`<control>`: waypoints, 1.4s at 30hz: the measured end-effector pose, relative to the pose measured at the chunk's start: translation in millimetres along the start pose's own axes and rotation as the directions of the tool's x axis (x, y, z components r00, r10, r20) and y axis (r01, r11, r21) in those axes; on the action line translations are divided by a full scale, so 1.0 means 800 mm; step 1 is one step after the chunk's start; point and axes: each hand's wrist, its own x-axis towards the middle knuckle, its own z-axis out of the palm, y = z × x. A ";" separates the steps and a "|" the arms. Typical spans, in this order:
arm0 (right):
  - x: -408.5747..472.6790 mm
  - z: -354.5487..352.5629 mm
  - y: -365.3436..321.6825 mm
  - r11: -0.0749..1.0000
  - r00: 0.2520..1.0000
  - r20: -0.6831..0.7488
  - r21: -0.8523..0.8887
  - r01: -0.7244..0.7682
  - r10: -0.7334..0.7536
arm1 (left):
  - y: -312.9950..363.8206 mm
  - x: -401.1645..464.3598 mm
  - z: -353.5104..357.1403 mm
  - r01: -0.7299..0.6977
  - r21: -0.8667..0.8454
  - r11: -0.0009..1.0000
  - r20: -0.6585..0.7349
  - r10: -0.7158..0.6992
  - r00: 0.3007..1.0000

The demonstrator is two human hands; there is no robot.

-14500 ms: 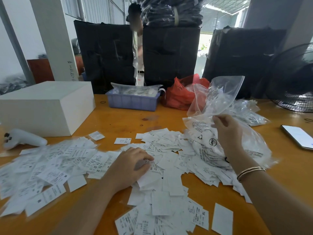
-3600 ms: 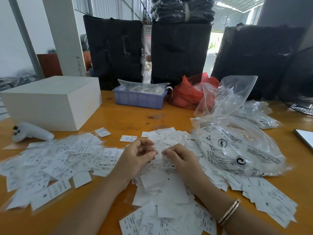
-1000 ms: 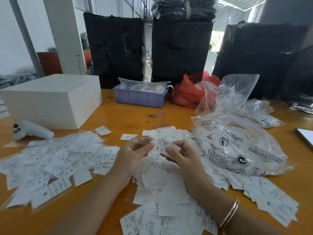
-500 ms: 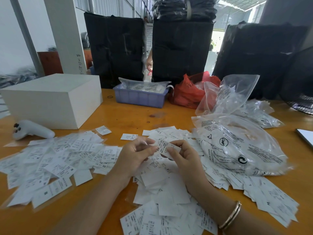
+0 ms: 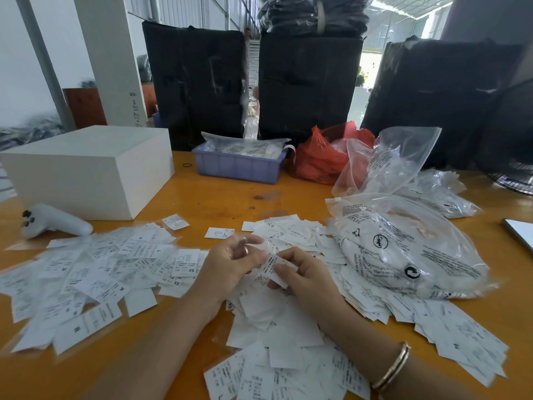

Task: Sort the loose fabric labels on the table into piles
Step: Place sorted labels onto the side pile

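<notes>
a single label (image 5: 272, 268) is pinched between both hands above the middle of the table (image 5: 219, 197), left hand (image 5: 230, 267) and right hand (image 5: 305, 275) each clamped on it; loose labels (image 5: 95, 272) spread toward the left edge, a printed plastic bag (image 5: 409, 249) lies toward the right edge.

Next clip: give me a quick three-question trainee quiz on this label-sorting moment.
1. True or false: the right hand pinches a label lifted above the heap.
2. What sits in the blue tray at the table's far side? A) a clear bag of printed items B) scissors C) a phone
3. Fill in: the white controller lies beside the white ____.

Key: 1 true. 2 A. 3 box. The left hand has curled fingers meeting the same label.
</notes>
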 end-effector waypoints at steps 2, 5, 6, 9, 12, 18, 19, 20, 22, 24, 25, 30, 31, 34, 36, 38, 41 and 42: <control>-0.001 0.000 -0.001 1.000 1.000 -0.002 0.010 -0.013 0.013 | 0.000 0.000 0.000 0.005 0.027 1.000 0.008 -0.005 1.000; -0.001 -0.001 -0.003 0.997 0.999 -0.028 0.079 -0.021 0.023 | 0.000 -0.001 0.001 -0.006 0.021 1.000 -0.004 0.006 1.000; -0.001 -0.002 -0.004 0.993 0.999 -0.038 0.113 -0.029 0.033 | 0.000 -0.001 0.002 -0.010 0.014 1.000 -0.012 0.010 1.000; -0.002 -0.003 -0.005 0.970 0.995 -0.082 0.241 -0.034 0.055 | 0.002 -0.002 0.002 0.022 -0.014 1.000 -0.042 -0.022 0.999; -0.002 -0.005 -0.005 0.964 0.988 -0.151 0.265 0.025 0.016 | 0.003 -0.001 0.000 0.054 -0.055 0.997 -0.074 -0.058 0.996; -0.003 -0.002 -0.004 0.979 0.992 -0.124 0.196 0.059 -0.035 | 0.002 0.000 0.001 0.063 -0.074 0.995 -0.096 -0.070 0.993; -0.003 -0.001 -0.004 0.982 0.993 -0.112 0.179 0.056 -0.036 | 0.003 -0.001 0.002 0.068 -0.073 0.995 -0.092 -0.074 0.993; -0.003 -0.001 -0.003 0.985 0.994 -0.100 0.163 0.048 -0.032 | 0.003 -0.001 0.002 0.069 -0.068 0.995 -0.087 -0.075 0.993; -0.003 0.000 -0.002 0.990 0.996 -0.081 0.133 0.040 -0.029 | 0.002 -0.001 0.003 0.066 -0.062 0.996 -0.082 -0.071 0.994; -0.003 0.002 -0.001 0.996 0.996 -0.078 0.081 0.047 -0.041 | 0.002 -0.001 0.003 0.080 -0.082 0.993 -0.080 -0.086 0.993; -0.003 0.003 -0.001 0.997 0.996 -0.076 0.052 0.049 -0.045 | 0.001 -0.001 0.002 0.087 -0.089 0.992 -0.073 -0.094 0.993; -0.005 0.005 -0.004 0.998 0.995 -0.084 -0.022 0.057 -0.059 | 0.001 -0.001 0.001 0.062 -0.124 0.990 -0.008 -0.064 0.998; -0.005 0.004 -0.004 0.998 0.994 -0.091 0.016 0.058 -0.056 | 0.001 -0.001 0.001 0.061 -0.133 0.989 -0.002 -0.062 0.998; -0.006 0.001 -0.005 0.994 0.988 -0.127 0.045 0.096 -0.090 | 0.002 -0.001 0.001 0.053 -0.139 0.989 -0.003 -0.054 0.999; -0.007 0.000 -0.006 0.993 0.983 -0.147 0.036 0.116 -0.109 | 0.001 -0.002 0.001 0.051 -0.119 0.992 -0.011 -0.052 0.999; -0.008 0.000 -0.007 0.991 0.980 -0.160 0.032 0.128 -0.121 | 0.000 -0.001 0.001 0.053 -0.105 0.993 -0.019 -0.055 0.998; -0.008 0.000 -0.007 0.989 0.978 -0.167 0.063 0.133 -0.121 | 0.000 0.000 0.001 0.056 -0.109 0.993 -0.021 -0.059 0.998; -0.008 0.000 -0.007 0.988 0.979 -0.165 0.078 0.131 -0.117 | 0.000 0.000 0.001 0.054 -0.109 0.993 -0.020 -0.056 0.998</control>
